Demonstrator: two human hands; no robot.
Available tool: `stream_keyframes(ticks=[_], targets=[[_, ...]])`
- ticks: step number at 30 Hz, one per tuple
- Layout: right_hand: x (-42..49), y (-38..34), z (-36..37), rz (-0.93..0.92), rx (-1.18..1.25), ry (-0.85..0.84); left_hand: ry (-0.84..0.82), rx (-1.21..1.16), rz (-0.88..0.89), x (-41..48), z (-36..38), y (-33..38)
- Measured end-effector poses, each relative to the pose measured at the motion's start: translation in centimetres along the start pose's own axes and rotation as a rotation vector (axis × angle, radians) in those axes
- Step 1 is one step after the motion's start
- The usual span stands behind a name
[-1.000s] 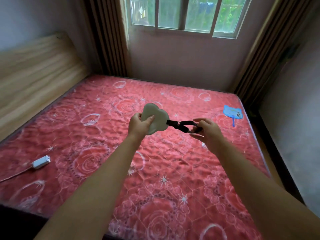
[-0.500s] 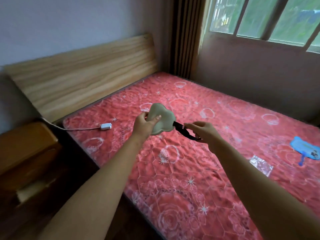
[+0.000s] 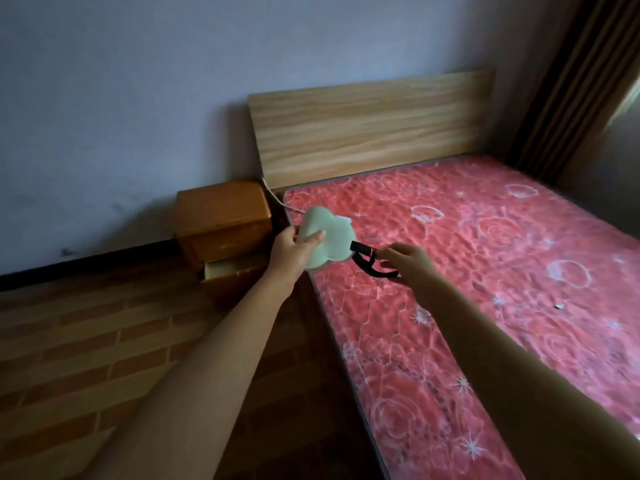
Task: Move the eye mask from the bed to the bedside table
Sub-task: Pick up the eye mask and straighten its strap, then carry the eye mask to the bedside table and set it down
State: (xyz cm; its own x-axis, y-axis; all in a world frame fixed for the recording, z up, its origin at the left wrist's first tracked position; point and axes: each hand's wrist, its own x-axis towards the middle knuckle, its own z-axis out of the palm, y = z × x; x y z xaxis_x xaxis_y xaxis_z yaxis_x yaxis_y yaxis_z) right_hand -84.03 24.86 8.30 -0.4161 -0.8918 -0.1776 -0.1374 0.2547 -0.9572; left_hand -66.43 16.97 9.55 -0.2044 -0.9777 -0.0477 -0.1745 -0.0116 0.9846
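Pale green padded eye mask (image 3: 327, 239), head view: held in the air over the bed's near-left edge, off the quilt. The person's left hand (image 3: 294, 249) is clamped on the mask's left lobe, thumb across its face. Right hand (image 3: 410, 261) is pinched closed on the black strap (image 3: 372, 263), which sags in a loop at 3 o'clock from the mask.

The orange wooden bedside bench (image 3: 221, 211) stands at 10 o'clock from the mask, against the wall, just beside the headboard (image 3: 370, 126). Its top looks bare.

Judgement: carry step in progress. Best done by gathering the strap so the loop cannot snag, then lowering the mask flat onto the middle of the top.

Edges: the drawer (image 3: 228, 268) juts open below the top. A white cable (image 3: 280, 202) runs between bench and red bed (image 3: 485, 271). The brick-patterned floor (image 3: 86, 341) at 8 o'clock gives open room.
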Motion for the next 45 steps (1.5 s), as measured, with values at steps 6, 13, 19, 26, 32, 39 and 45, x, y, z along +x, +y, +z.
stream_keyframes(ticks=[6, 13, 19, 26, 32, 39, 45], targets=[[-0.4, -1.3, 6.4, -0.038, 0.019, -0.131, 0.115, -0.021, -0.034, -2.2, -6.2, -1.0], [-1.0, -2.9, 13.5, -0.069, 0.053, -0.263, 0.245, -0.013, -0.034, -3.3, -13.1, -2.4], [-1.3, -4.1, 18.5, -0.116, -0.040, -0.376, 0.332, -0.045, -0.023, -3.2, -17.9, -3.5], [-0.7, -4.5, 22.6, -0.089, 0.067, -0.329, 0.380, -0.014, -0.039, -2.5, -22.2, -5.9], [1.0, -4.2, 24.8, -0.016, 0.246, -0.175, 0.417, -0.019, -0.074, -0.8, -25.1, -7.9], [3.5, -3.2, 26.5, 0.023, 0.260, -0.196, 0.390, -0.007, -0.103, 2.9, -26.7, -9.4], [7.0, -4.0, 29.0, 0.078, 0.107, -0.302, 0.360, 0.020, -0.108, 7.1, -26.7, -10.3]])
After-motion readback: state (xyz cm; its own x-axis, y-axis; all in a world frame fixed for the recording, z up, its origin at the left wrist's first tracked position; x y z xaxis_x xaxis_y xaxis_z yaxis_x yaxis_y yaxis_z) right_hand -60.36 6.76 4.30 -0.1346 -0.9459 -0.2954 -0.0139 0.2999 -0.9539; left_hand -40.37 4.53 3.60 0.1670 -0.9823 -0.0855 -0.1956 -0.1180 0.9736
